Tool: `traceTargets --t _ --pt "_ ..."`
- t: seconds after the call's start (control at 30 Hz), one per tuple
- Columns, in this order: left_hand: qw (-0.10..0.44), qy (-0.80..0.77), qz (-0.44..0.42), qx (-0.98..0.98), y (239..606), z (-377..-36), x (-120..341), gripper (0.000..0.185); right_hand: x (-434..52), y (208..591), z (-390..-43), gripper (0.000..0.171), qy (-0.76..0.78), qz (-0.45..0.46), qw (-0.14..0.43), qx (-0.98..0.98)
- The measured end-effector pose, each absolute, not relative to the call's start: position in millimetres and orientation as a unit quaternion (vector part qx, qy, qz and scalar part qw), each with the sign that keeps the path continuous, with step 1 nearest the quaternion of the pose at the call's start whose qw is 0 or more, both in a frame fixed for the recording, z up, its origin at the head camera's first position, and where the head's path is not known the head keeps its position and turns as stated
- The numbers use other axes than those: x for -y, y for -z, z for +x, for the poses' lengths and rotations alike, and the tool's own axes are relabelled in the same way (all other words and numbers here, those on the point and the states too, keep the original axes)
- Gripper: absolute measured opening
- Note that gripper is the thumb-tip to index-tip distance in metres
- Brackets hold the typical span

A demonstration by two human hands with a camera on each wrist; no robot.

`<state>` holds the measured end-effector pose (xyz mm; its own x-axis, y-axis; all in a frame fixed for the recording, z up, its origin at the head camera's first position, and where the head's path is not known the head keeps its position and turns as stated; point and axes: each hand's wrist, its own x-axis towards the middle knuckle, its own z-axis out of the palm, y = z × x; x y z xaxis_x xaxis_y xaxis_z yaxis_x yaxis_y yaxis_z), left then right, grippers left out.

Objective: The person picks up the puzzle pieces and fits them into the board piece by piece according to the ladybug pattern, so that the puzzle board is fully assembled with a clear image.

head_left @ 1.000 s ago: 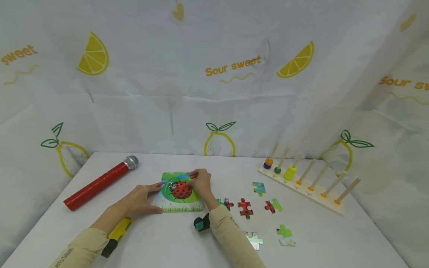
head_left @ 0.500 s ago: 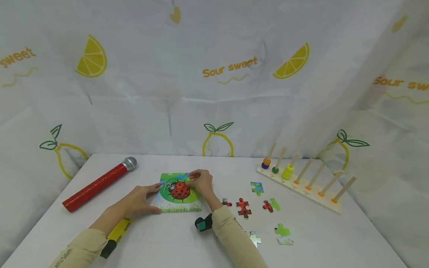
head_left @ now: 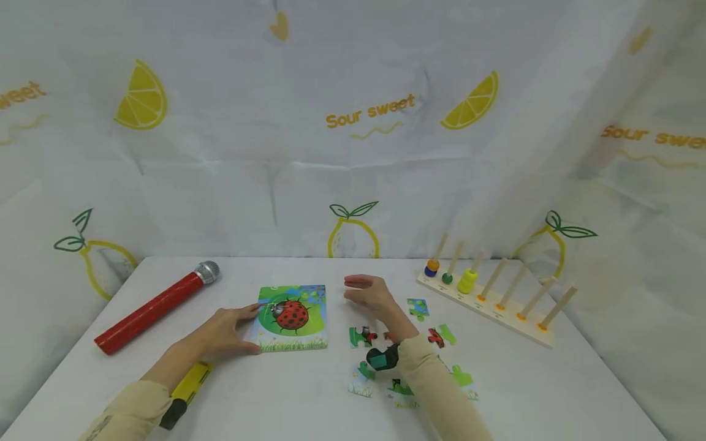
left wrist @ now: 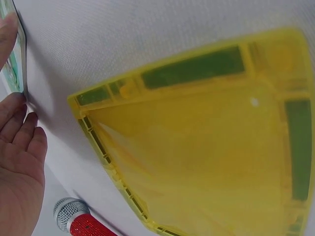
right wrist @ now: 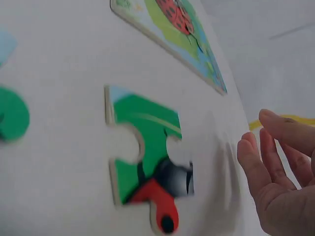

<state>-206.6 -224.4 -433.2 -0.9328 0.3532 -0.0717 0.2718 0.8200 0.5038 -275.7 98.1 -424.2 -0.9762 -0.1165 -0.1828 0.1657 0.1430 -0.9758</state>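
**Hands at the ladybird puzzle**

The left hand (head_left: 223, 332), fingers relaxed, rests against the ladybird puzzle board (head_left: 290, 316). The right hand (head_left: 374, 295) hovers empty with straight fingers above loose puzzle pieces (head_left: 361, 335) on the worktop. Behind, cloth reads "Sour sweet" (head_left: 370, 111).

Left hand (head_left: 223, 334) resting on ladybird puzzle board (head_left: 289, 318); right hand (head_left: 372, 297) hovering, fingers relaxed, over loose puzzle pieces (head_left: 362, 336).

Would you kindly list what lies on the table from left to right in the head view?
Red toy microphone with a silver head → left hand → square ladybird puzzle board → right hand → wooden peg rack with coloured rings.
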Motion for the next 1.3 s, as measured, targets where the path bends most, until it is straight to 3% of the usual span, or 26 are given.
traceTargets --t 0.33,0.87,1.3 --pt "0.081 -0.249 0.156 -0.952 436 -206 228 0.089 -160 420 -279 0.042 0.627 0.055 0.12 -0.768" --pt "0.076 -0.249 0.166 -0.951 434 -206 227 0.09 -261 425 -273 0.051 0.603 -0.066 0.103 -0.788" --pt "0.078 -0.253 0.168 -0.949 432 -204 225 0.089 -281 434 -273 0.054 0.505 -0.159 0.149 -0.835"
